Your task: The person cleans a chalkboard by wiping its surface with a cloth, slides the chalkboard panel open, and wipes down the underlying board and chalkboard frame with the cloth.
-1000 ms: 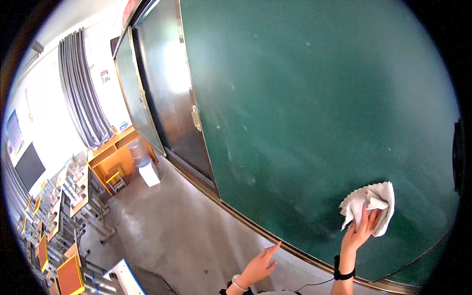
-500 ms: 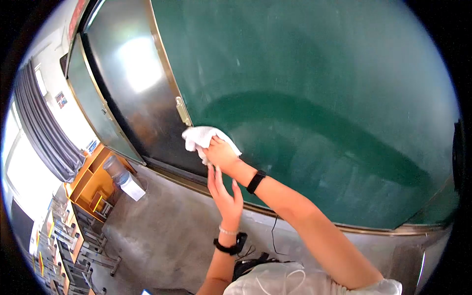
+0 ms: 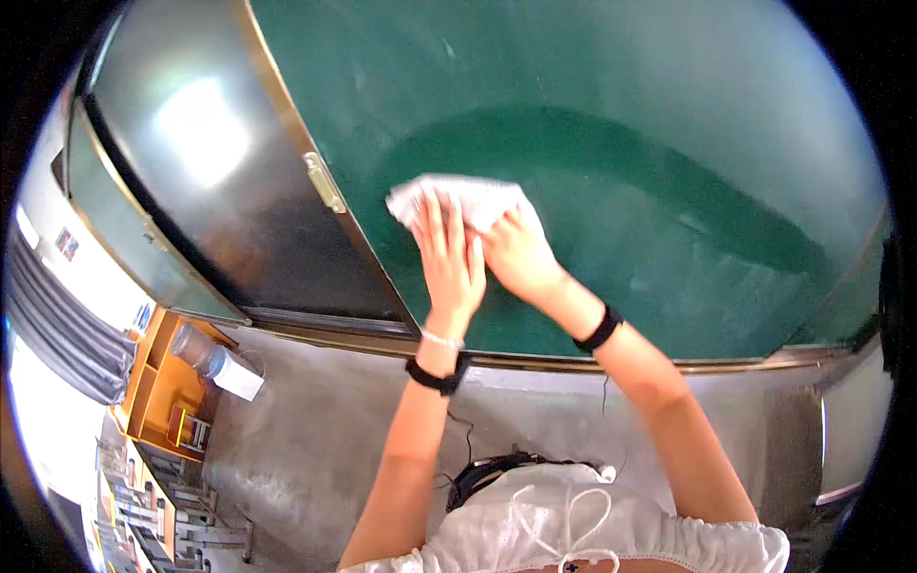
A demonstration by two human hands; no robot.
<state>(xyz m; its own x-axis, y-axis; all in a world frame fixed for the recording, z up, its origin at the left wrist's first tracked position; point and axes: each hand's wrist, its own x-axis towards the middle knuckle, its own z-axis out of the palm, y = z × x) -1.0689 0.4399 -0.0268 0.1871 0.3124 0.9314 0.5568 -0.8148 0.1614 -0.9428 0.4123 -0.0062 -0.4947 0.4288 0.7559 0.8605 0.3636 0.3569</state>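
Note:
A white cloth (image 3: 489, 196) is pressed against the green chalkboard (image 3: 611, 277) near its left edge. My right hand (image 3: 522, 256) is closed on the cloth's right part, knuckles up. Flat against the cloth's left part lies my left hand (image 3: 447, 265), its fingers stretched upward and the thumb apart. The two hands almost touch. A darker, damp-looking arc (image 3: 611, 143) curves over the board above the cloth and down to the right.
Left of the board's metal frame is a dark glossy panel (image 3: 258, 220), with a latch (image 3: 325, 181) on the frame. A water dispenser (image 3: 215, 361), an orange cabinet (image 3: 153, 382) and several desks stand at lower left. A ledge (image 3: 535, 361) runs under the board.
My right hand has moved the cloth right and up, away from the frame edge. My left hand has risen from below and now rests on the cloth. The view has shifted right.

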